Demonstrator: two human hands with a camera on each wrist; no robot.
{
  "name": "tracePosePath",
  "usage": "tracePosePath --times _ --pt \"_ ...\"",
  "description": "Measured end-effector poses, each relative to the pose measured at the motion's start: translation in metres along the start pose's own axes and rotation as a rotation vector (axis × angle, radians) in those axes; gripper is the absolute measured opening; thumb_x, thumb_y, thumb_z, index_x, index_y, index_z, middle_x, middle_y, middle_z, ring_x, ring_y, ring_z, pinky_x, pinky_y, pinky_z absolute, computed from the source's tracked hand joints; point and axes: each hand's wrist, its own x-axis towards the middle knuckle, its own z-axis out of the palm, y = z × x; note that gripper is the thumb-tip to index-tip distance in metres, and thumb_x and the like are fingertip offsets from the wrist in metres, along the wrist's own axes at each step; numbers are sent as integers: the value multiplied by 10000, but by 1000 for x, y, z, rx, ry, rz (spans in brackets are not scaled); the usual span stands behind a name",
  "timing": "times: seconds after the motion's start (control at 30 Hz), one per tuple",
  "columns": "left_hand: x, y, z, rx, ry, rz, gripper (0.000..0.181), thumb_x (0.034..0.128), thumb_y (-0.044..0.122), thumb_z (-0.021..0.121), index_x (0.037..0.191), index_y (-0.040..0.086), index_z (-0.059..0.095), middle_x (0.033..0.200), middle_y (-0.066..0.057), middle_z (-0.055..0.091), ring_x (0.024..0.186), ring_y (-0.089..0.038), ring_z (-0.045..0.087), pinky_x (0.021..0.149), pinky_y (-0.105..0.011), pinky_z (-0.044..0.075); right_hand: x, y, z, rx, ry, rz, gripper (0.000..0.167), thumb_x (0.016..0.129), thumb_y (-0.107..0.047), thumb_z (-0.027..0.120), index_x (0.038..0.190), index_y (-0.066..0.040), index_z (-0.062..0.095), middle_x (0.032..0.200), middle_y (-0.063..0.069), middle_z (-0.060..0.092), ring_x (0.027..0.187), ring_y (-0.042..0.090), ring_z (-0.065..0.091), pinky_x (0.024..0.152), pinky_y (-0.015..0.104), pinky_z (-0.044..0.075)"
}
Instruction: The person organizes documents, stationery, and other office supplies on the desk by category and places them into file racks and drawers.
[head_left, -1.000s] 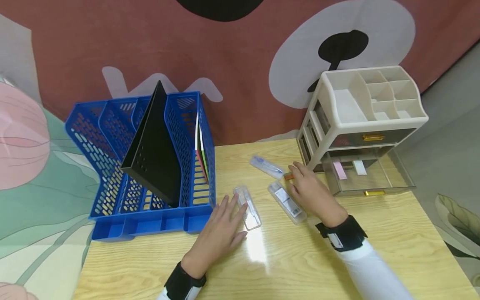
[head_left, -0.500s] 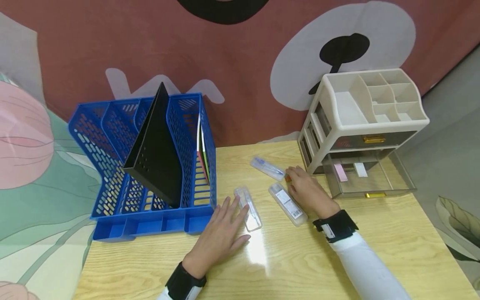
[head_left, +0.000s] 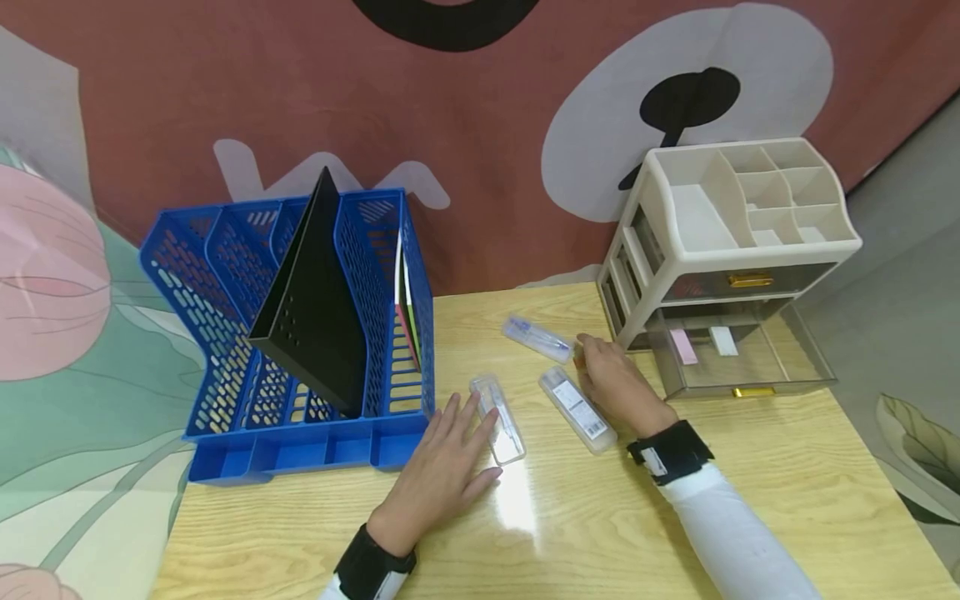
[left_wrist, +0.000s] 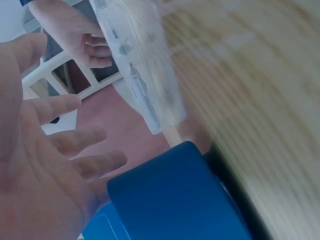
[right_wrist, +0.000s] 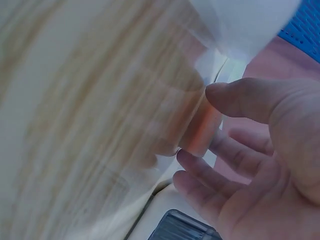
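Observation:
My right hand point(head_left: 617, 383) is low over the table, left of the pulled-out drawer. Its thumb and fingers pinch a small orange block point(right_wrist: 200, 130) at the ends, down at the tabletop; in the head view the hand mostly hides it. Just beside these fingers lie a clear case point(head_left: 536, 336) with blue contents and a frosted case point(head_left: 577, 410) with a white label. My left hand point(head_left: 438, 467), fingers straight and spread, hovers by another clear case point(head_left: 506, 437). In the left wrist view its fingers point(left_wrist: 95, 165) grip nothing.
A blue file rack point(head_left: 307, 429) with a black folder point(head_left: 322, 325) stands at the left. On the right is a white desktop organizer point(head_left: 693, 212); its lower clear drawer point(head_left: 705, 385) sticks out, holding a pink block point(head_left: 682, 346) and a white block point(head_left: 723, 341).
My right hand has drawn back slightly toward the left and closed its fingers about the orange block, which is now mostly covered. The left hand has stayed nearly still.

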Motion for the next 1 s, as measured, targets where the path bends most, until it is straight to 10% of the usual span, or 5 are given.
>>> tracePosePath --times 1.0 --pt "0 -1 6 -19 25 -5 750 996 519 618 1609 167 370 1674 -215 299 1503 -474 352 1161 -609 401 -4 -1 1 -20 28 -69 212 942 -24 720 1153 -39 729 980 163 690 832 291 648 721 416 587"
